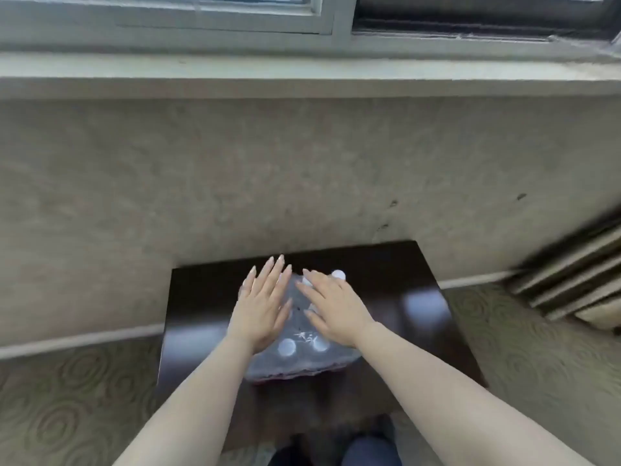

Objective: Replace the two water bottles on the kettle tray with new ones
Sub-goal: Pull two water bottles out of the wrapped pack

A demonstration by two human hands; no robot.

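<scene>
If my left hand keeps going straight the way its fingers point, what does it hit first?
Probably the beige wall behind the dark table. The left hand points up and away over the wrapped bottle pack; depth is unclear.

A dark glossy table (pixel 386 297) carries a plastic-wrapped pack of white-capped water bottles (pixel 295 361).

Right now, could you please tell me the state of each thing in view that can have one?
Pack of water bottles: upright on the dark table, plastic wrap on, white caps closed.
Left hand: open, fingers spread, flat over the pack.
Right hand: open, palm down over the pack, gripping nothing.
Window: too little shows to tell whether it is open.
Kettle tray: not in view.
</scene>
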